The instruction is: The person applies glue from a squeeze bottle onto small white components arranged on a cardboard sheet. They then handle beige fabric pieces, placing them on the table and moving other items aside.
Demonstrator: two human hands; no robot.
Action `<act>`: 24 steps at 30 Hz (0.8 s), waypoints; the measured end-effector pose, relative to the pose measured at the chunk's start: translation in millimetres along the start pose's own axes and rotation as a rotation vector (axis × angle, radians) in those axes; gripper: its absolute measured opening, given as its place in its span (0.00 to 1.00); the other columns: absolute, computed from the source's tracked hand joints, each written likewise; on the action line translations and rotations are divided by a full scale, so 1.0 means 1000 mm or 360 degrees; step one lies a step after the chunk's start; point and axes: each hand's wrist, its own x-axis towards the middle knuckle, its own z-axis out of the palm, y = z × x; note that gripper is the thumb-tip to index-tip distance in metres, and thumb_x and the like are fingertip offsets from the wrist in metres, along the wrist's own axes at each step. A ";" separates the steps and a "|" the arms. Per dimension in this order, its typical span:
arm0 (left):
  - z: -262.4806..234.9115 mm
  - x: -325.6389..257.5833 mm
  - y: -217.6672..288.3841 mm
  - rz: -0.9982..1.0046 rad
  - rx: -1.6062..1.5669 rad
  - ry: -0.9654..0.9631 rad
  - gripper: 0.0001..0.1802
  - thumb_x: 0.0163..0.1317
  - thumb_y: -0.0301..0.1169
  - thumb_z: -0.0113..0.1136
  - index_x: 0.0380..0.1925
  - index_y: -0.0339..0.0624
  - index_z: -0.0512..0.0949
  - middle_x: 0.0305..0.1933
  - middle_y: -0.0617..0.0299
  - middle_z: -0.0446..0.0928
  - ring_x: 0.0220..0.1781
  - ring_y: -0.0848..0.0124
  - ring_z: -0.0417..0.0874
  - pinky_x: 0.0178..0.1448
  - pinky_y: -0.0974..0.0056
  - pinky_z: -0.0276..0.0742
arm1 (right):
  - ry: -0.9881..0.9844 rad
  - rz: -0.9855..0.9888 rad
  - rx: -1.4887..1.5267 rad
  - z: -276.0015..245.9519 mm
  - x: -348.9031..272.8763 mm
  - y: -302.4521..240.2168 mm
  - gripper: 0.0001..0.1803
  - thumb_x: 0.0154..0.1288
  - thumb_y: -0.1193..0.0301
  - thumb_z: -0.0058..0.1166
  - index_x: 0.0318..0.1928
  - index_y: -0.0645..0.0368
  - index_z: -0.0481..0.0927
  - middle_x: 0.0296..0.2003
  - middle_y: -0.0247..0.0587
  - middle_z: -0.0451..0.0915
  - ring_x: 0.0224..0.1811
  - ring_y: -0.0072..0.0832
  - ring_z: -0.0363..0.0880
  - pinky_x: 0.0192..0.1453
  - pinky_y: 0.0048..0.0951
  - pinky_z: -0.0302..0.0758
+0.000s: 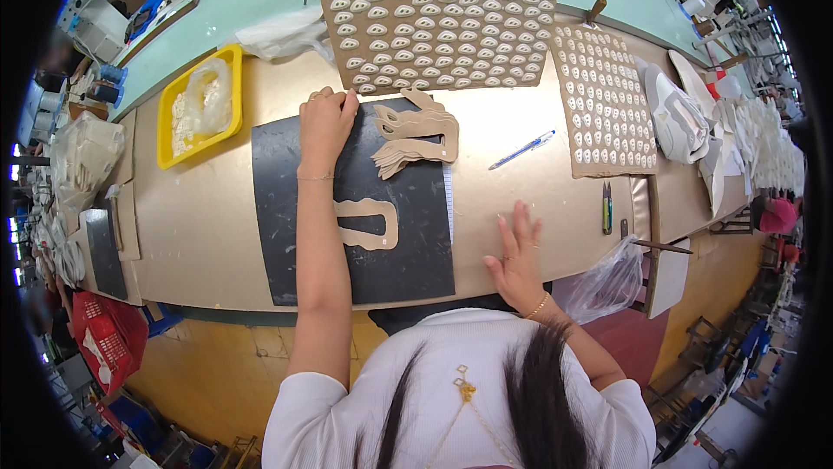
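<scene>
My left hand point(328, 122) is curled closed at the far left corner of a black mat point(403, 278), just below a brown board point(335, 59) bearing rows of small white oval pieces point(423, 48). What its fingers hold, if anything, is hidden. Under my left forearm lies one beige loop-shaped cut piece point(392, 226), partly covered. A fanned stack of similar beige cut pieces point(448, 131) rests farther up the mat. My right hand point(518, 252) hovers over or rests on the table right of the mat, fingers spread and holding nothing.
A yellow tray point(165, 135) with a plastic bag stands at left. Toward the right lie a blue-white pen point(522, 150), thread snips point(606, 209), a second board point(573, 144) of white pieces and a white shoe upper point(672, 113). A clear plastic bag point(607, 282) hangs by the near edge.
</scene>
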 end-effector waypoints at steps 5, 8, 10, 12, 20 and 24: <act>0.000 -0.002 -0.004 -0.0042 -0.0065 0.0046 0.17 0.60 0.36 0.52 0.19 0.35 0.80 0.25 0.50 0.75 0.33 0.54 0.76 0.39 0.52 0.68 | -0.0277 0.0094 -0.0365 -0.009 0.000 0.002 0.32 0.64 0.54 0.48 0.65 0.54 0.62 0.68 0.54 0.52 0.72 0.51 0.45 0.72 0.56 0.35; 0.000 0.000 -0.002 -0.0019 -0.0135 0.0131 0.17 0.60 0.35 0.52 0.18 0.36 0.79 0.23 0.51 0.75 0.30 0.54 0.76 0.39 0.54 0.69 | -0.0269 0.0080 -0.0393 -0.008 -0.001 0.004 0.29 0.63 0.56 0.49 0.62 0.55 0.66 0.66 0.52 0.57 0.71 0.52 0.48 0.71 0.57 0.37; -0.002 0.001 0.001 -0.0045 -0.0201 0.0110 0.16 0.59 0.34 0.53 0.17 0.37 0.79 0.22 0.52 0.75 0.29 0.55 0.76 0.38 0.55 0.68 | -0.0265 0.0097 -0.0396 -0.006 -0.004 0.003 0.28 0.62 0.57 0.48 0.61 0.56 0.68 0.66 0.52 0.59 0.70 0.53 0.49 0.71 0.57 0.38; -0.008 0.003 0.002 -0.0148 -0.0329 0.0041 0.15 0.58 0.32 0.55 0.16 0.37 0.78 0.23 0.54 0.75 0.30 0.57 0.76 0.38 0.55 0.67 | -0.0262 0.0088 -0.0406 -0.006 -0.003 0.002 0.27 0.62 0.58 0.48 0.59 0.56 0.69 0.65 0.53 0.59 0.70 0.54 0.49 0.71 0.58 0.39; -0.011 0.001 0.001 -0.0357 -0.0511 0.0077 0.10 0.60 0.33 0.56 0.34 0.37 0.75 0.27 0.56 0.76 0.34 0.59 0.76 0.45 0.58 0.66 | -0.0282 0.0069 -0.0419 0.000 -0.009 0.001 0.26 0.62 0.60 0.47 0.59 0.56 0.66 0.65 0.56 0.58 0.69 0.57 0.50 0.69 0.62 0.41; -0.008 -0.002 0.001 -0.0495 -0.0457 0.0044 0.13 0.60 0.33 0.56 0.40 0.36 0.71 0.28 0.52 0.75 0.35 0.54 0.75 0.45 0.54 0.67 | -0.0254 0.0037 -0.0454 0.003 -0.014 0.010 0.29 0.59 0.59 0.51 0.60 0.53 0.66 0.65 0.53 0.57 0.69 0.55 0.50 0.69 0.61 0.42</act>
